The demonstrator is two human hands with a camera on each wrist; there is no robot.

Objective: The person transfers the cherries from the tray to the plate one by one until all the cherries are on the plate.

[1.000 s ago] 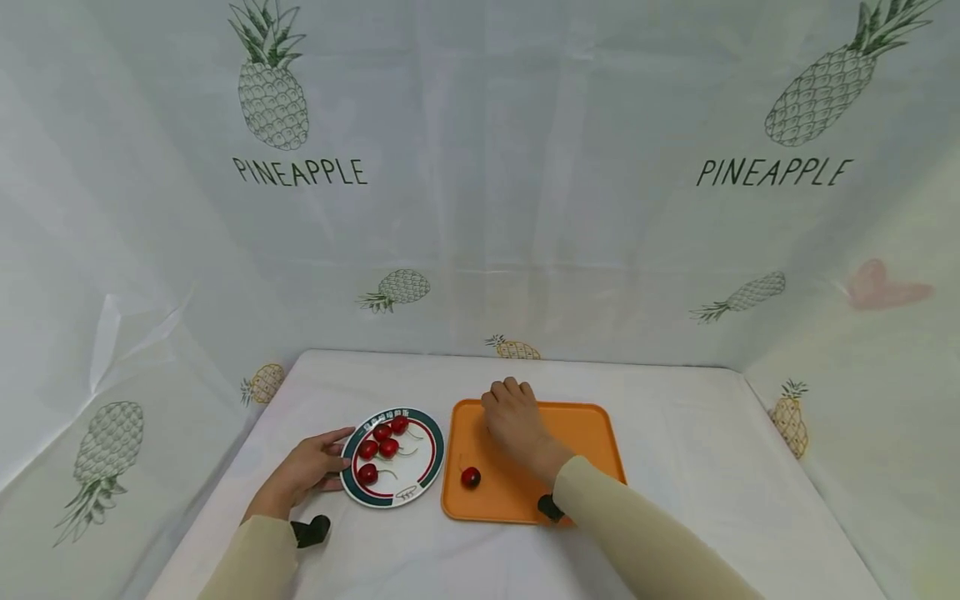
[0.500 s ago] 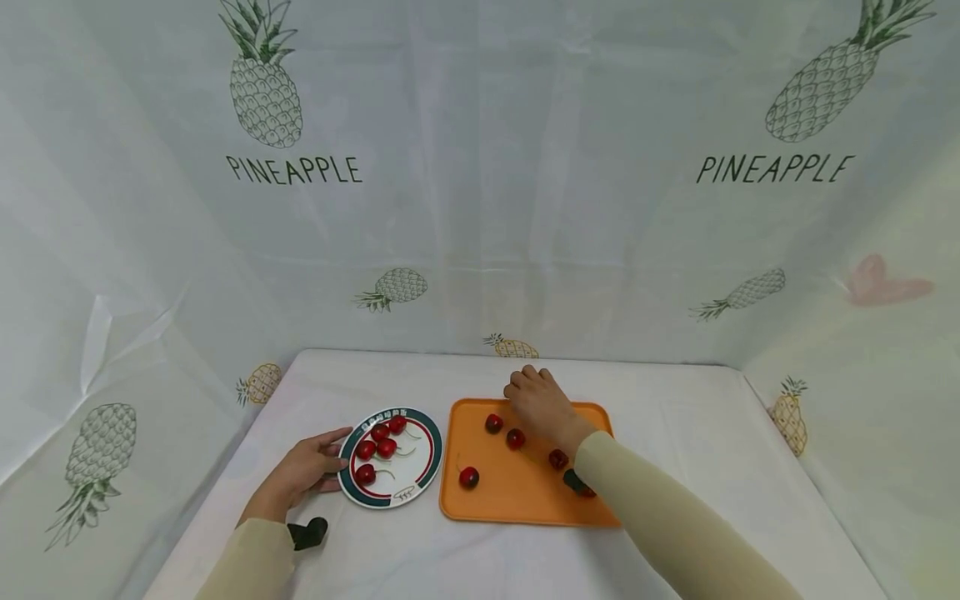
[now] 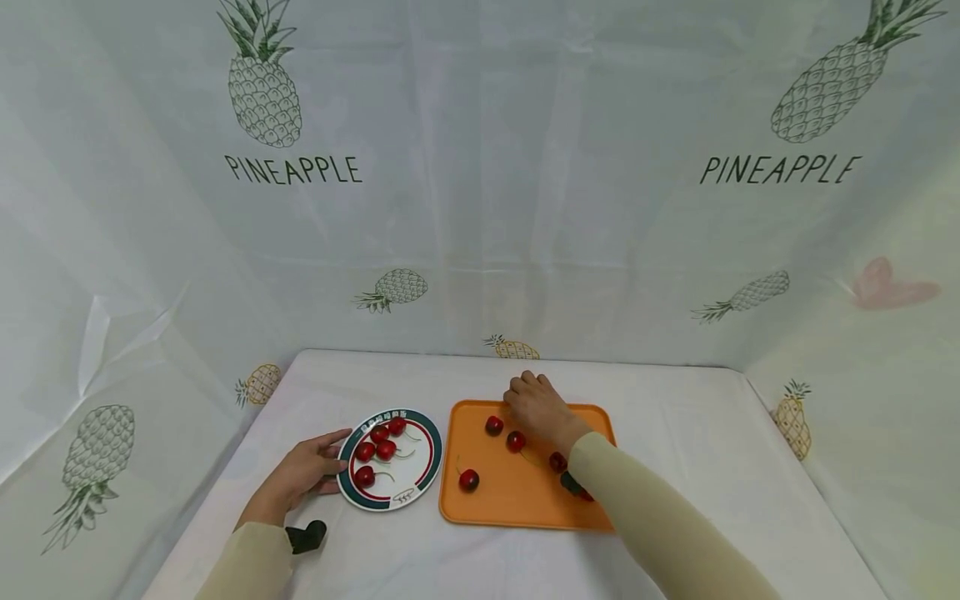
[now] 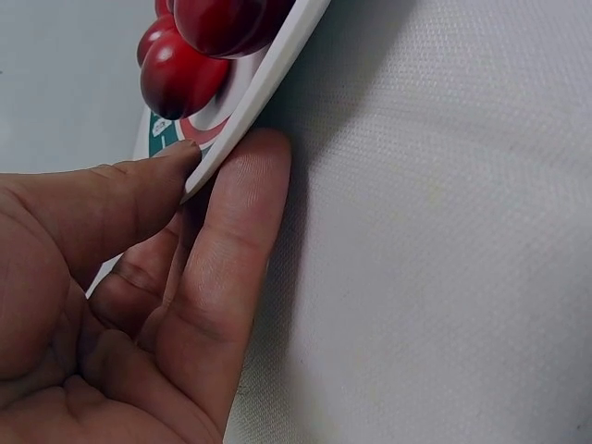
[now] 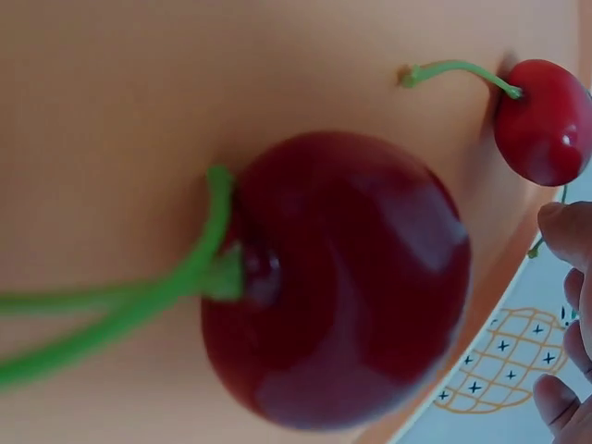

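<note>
My left hand [image 3: 306, 471] grips the near left rim of a round plate [image 3: 420, 487] with a green-and-red border. In the left wrist view, the thumb [image 4: 111, 203] lies on top and a finger [image 4: 245, 194] goes under the rim. Several red cherries [image 4: 185, 74] with stems sit on the plate. At the far edge of the orange tray [image 3: 502, 504], my right hand [image 3: 538, 408] has curled fingers and pinches a cherry by its stem [image 5: 535, 251]; the fruit is hidden. Other cherries on the tray include a dark one [image 5: 333, 277] close to the wrist camera.
One cherry [image 3: 468, 480] lies at the tray's near left, and another [image 3: 493, 426] near its far left. The plate stands just left of the tray on a white tablecloth [image 3: 397, 558]. Behind the table hangs a pineapple-print sheet [image 3: 480, 208].
My right hand has moved to the right and slightly away along the tray's far edge, uncovering several cherries, then nearly stopped. The left hand stays at the plate.
</note>
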